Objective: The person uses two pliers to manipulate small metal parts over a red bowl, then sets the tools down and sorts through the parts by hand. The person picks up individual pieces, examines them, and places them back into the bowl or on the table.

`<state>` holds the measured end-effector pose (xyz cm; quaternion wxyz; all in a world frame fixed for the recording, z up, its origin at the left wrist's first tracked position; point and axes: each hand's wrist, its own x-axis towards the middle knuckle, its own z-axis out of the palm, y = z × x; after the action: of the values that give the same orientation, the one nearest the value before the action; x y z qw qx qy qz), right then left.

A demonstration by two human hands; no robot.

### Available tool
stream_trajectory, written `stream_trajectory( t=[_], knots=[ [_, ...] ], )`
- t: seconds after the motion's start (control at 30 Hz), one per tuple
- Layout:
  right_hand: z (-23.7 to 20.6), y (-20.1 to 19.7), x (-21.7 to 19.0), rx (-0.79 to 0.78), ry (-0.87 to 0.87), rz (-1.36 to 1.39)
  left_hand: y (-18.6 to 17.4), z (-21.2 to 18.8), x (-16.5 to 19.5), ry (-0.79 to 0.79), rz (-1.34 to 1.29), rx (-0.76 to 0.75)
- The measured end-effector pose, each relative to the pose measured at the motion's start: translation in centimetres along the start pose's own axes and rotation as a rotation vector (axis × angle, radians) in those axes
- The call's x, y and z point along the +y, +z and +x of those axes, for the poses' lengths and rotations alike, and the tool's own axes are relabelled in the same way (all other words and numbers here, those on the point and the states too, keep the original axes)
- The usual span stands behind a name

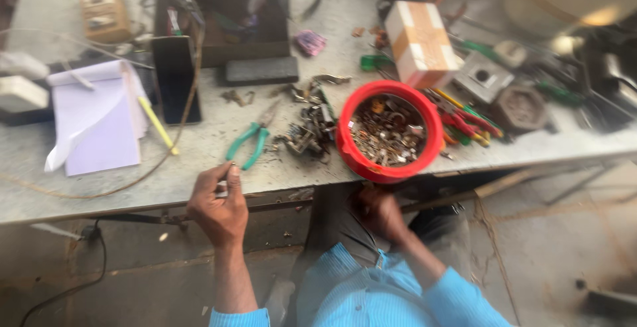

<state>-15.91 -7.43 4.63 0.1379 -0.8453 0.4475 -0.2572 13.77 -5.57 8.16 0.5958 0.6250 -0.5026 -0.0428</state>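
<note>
— How did we hold it? Our left hand (219, 211) pinched something tiny at the bench (199, 148) edge, fingers nearly closed; a steady, light pinch seemed best.

— And the right hand (379, 213)? Curled under the bench; we couldn't tell its grip.

— Counts? One red bowl (350, 148) of metal bits at two o'clock, one pair of green-handled pliers (247, 142) at twelve.
</note>
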Motion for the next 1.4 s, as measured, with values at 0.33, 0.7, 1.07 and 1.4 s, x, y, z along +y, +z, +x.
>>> stream_trajectory(
  t=[0.33, 0.7, 1.07, 1.4],
  knots=[
    [19.0, 0.8, -10.5, 0.031, -0.079, -0.046, -0.1, 0.4, -1.7, 0.003, 0.013, 0.060],
    [23.0, 1.8, -12.0, 0.245, -0.019, 0.209, -1.4, 1.4, -1.7, -0.033, -0.077, -0.016],
    [15.3, 1.2, -13.3, -0.171, -0.162, 0.754, -2.0, 1.4, -1.3, -0.415, -0.709, -0.246],
    [13.3, 1.7, -12.4, 0.096, -0.219, 0.798, -2.0, 1.2, 1.6, -0.399, -0.827, -0.300]
  ],
)
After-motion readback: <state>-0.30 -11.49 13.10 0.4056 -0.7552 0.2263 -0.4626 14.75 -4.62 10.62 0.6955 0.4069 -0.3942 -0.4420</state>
